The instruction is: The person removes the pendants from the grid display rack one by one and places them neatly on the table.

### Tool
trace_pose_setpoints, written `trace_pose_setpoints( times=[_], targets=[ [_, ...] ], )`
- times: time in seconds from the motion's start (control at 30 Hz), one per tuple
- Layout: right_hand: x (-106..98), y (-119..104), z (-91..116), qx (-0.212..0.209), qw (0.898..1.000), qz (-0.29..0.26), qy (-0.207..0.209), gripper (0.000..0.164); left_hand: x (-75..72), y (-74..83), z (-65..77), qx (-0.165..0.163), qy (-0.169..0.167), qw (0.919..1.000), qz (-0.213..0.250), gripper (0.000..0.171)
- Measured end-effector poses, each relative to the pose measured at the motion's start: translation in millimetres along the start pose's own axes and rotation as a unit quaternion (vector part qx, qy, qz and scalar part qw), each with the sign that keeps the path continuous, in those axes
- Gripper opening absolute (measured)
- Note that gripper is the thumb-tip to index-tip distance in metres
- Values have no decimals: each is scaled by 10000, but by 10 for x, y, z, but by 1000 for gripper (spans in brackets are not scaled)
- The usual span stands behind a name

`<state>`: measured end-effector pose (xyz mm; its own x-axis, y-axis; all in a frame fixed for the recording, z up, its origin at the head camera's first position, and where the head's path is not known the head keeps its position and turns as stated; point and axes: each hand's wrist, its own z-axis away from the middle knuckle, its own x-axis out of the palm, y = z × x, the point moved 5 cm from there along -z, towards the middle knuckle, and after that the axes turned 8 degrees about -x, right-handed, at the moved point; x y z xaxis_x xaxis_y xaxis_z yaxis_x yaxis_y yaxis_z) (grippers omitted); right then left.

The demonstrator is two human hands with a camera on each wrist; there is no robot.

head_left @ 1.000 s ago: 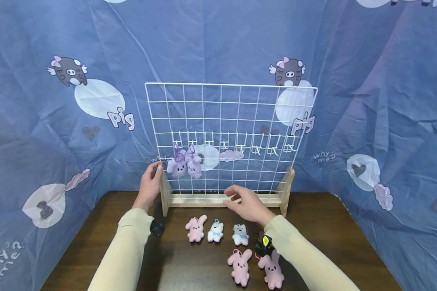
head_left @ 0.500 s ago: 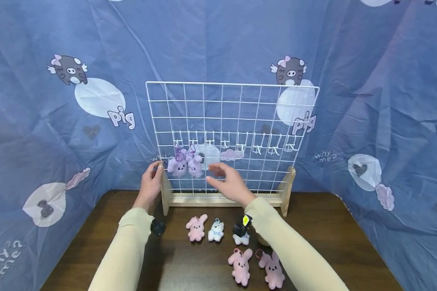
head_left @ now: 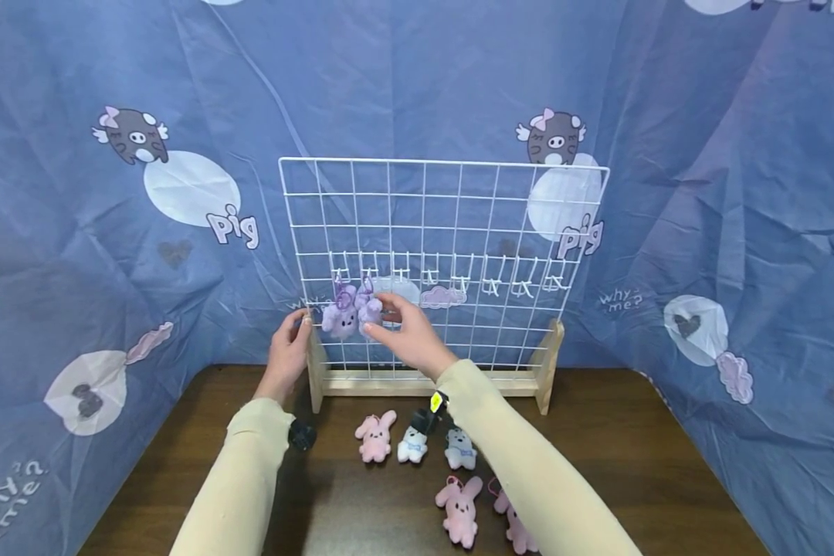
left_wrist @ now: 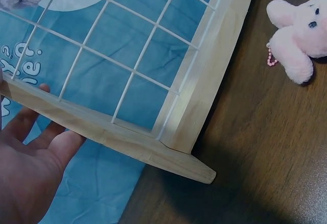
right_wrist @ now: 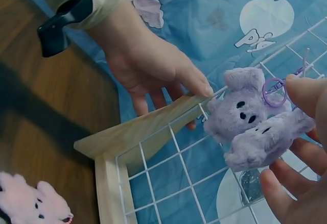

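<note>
Two purple plush bunny keychains hang side by side on hooks: the left bunny (head_left: 343, 320) and the right bunny (head_left: 368, 310). My right hand (head_left: 410, 332) is at the right bunny's right side, thumb and fingers spread around it. In the right wrist view, fingertips (right_wrist: 302, 91) are close to a purple ring (right_wrist: 275, 92); whether they press on the plush I cannot tell. My left hand (head_left: 289, 349) grips the left wooden upright (left_wrist: 138, 150) of the white wire grid rack (head_left: 459, 208), thumb in front and fingers behind.
Several white hooks (head_left: 489, 286) line the grid to the right. On the brown table (head_left: 361, 517) lie pink bunnies (head_left: 374, 438) (head_left: 460, 513), a white plush (head_left: 412, 446) and a grey-and-white plush (head_left: 461, 449). My right sleeve (head_left: 521, 448) partly covers another pink bunny (head_left: 517, 533). Blue cloth (head_left: 452, 85) hangs behind.
My right hand has moved left and up from the rack's base bar to the right purple bunny. My left hand keeps its grip on the upright.
</note>
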<state>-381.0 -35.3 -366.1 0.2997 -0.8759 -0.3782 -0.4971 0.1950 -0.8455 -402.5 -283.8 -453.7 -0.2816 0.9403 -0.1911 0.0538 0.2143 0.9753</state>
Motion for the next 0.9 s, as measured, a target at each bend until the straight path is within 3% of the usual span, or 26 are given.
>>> trace_pose_setpoints(
  times=[0.37,0.63,0.9],
  targets=[
    [72,70,-74,178,9939,-1085,-87,64,3,-11,0,-31,-37,10000,30,45],
    [97,18,-91,281,9970,-713,-147,55,8,5,-1,-5,-31,10000,77,44],
    [116,-38,-95,392,9984,-392,-117,58,8,-5,-1,-115,-28,9999,-29,45]
  ],
)
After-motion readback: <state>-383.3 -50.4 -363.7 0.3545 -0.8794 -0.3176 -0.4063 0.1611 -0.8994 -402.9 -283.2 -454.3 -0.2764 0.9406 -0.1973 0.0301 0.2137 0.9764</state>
